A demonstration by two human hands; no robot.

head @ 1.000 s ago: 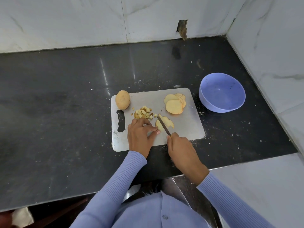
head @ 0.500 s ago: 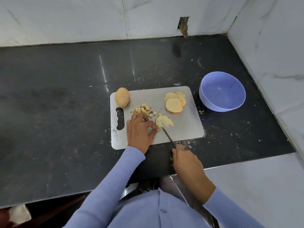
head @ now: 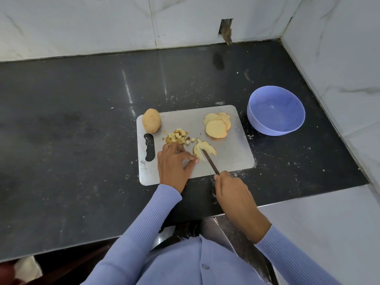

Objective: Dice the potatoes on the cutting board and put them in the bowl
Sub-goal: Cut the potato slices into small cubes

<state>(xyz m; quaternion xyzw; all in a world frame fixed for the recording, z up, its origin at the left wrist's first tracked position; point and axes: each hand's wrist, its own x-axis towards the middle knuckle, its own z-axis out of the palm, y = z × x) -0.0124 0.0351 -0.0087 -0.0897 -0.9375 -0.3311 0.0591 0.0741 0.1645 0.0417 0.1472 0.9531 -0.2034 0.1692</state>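
The knife (head: 209,161) handle is buried inside the right hand (head: 230,192), the left hand (head: 173,165) covers the near edge of the diced pile (head: 177,137), both sleeves run off the bottom edge, and the desk (head: 61,140) is cut off at left.
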